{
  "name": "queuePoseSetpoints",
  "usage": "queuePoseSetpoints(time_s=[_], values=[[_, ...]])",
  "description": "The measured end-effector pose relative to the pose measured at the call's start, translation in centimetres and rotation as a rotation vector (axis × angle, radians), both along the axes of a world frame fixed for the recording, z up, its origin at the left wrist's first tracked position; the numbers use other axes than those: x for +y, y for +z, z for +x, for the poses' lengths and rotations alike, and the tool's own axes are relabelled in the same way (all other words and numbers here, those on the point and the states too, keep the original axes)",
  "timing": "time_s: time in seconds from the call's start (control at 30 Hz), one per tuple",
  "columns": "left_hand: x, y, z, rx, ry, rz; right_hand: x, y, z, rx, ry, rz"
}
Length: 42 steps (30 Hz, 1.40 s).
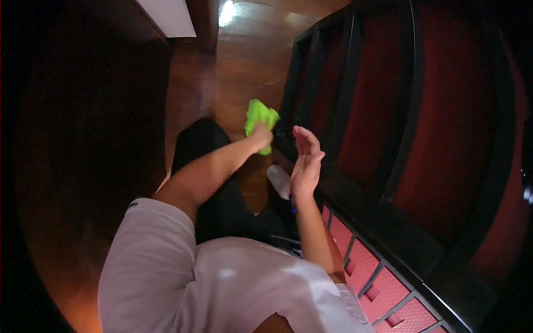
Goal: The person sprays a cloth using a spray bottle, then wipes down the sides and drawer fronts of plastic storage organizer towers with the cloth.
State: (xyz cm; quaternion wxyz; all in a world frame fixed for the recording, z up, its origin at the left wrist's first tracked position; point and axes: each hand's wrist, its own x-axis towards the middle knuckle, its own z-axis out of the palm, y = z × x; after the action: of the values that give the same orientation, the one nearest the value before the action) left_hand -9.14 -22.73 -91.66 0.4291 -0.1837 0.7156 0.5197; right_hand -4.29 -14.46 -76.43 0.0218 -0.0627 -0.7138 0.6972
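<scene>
My left hand [260, 137] is closed around a bright lime-green cloth [257, 114], which bunches above and below the fingers. Both are slightly blurred over the wooden floor [239, 77]. To the right, my right hand [306, 166] is raised with its palm showing and fingers extended, holding nothing. It is beside a dark railing [355, 194] and apart from the cloth. Below it lies a pale, rounded thing [279, 181], perhaps a slipper or a covered foot, partly hidden by my wrist.
Dark upright bars [408, 111] with deep red surfaces between them rise along the right. A pink textured surface [383, 294] shows through the lower bars. On the left stands a dark panel [94, 111], and a white board-like piece [169, 16] is at the top.
</scene>
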Motion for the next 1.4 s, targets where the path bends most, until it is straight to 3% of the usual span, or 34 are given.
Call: queuePoseSetpoints(time_s=[0.03, 0.07, 0.13, 0.2, 0.27, 0.33, 0.47, 0.57, 0.63, 0.7, 0.8, 0.87, 0.97, 1.1, 1.13, 1.2, 1.3, 1.4], values=[[1.5, -1.7, 1.9, -0.011, -0.106, 0.085, -0.2, 0.2, 0.2, -0.012, 0.003, 0.001], [2.3, 1.0, 3.1, 0.036, 0.042, 0.28, -0.3, 0.5, 0.3, -0.022, 0.007, 0.003], [2.7, 1.0, 3.2, -0.024, 0.177, 0.409, -0.3, 0.8, 0.4, -0.022, 0.029, 0.031], [0.8, 0.6, 2.9, -0.086, 0.148, 0.618, -0.1, -0.2, 1.8, -0.016, 0.062, 0.061], [-1.3, 3.0, 2.5, -0.179, 0.178, 0.768, 0.2, -1.9, 3.8, -0.057, 0.133, 0.163], [-3.1, 7.2, 2.4, -0.303, 0.266, 0.861, -1.0, -0.3, 4.3, 0.065, 0.208, 0.335], [2.3, 3.5, 5.2, 0.128, 0.288, 0.611, 1.7, 0.1, 6.7, 0.176, 0.113, 0.416], [3.0, 3.3, 5.5, -0.177, 0.354, 0.761, 1.0, 1.2, 7.2, 0.2, 0.185, 0.426], [1.4, 3.1, 5.7, -0.07, 0.192, 0.69, 0.0, 1.9, 7.3, 0.184, 0.224, 0.457], [-1.3, 0.8, 6.7, 0.347, -0.208, 0.516, -1.9, 1.9, 6.8, 0.157, 0.243, 0.395], [-2.4, 4.9, 0.8, 0.431, -0.171, 0.239, -2.5, 2.2, 6.7, 0.181, 0.237, 0.408], [-0.9, 7.2, -2.3, 1.109, 0.05, 0.19, -2.3, 3.2, 6.2, 0.26, 0.198, 0.449], [1.1, 3.0, -4.1, 1.358, -0.481, -0.021, -1.9, 3.4, 5.9, 0.281, 0.164, 0.454], [-0.9, 4.0, -1.2, 1.025, -0.587, 0.106, -1.8, 3.5, 5.2, 0.237, 0.089, 0.478], [-1.7, 3.9, 0.1, 1.18, -0.663, 0.057, -1.7, 3.2, 4.9, 0.234, 0.071, 0.487], [-3.7, 5.5, 0.4, 0.811, -0.67, 0.147, -1.3, 1.7, 4.2, 0.232, 0.03, 0.505], [-5.9, 7.6, 0.1, 0.261, -0.418, 0.32, -0.8, 0.3, 3.3, 0.191, -0.007, 0.428], [-7.4, 9.0, 0.6, -0.048, 0.171, 0.741, -0.2, 0.8, 3.5, 0.124, 0.03, 0.386]])
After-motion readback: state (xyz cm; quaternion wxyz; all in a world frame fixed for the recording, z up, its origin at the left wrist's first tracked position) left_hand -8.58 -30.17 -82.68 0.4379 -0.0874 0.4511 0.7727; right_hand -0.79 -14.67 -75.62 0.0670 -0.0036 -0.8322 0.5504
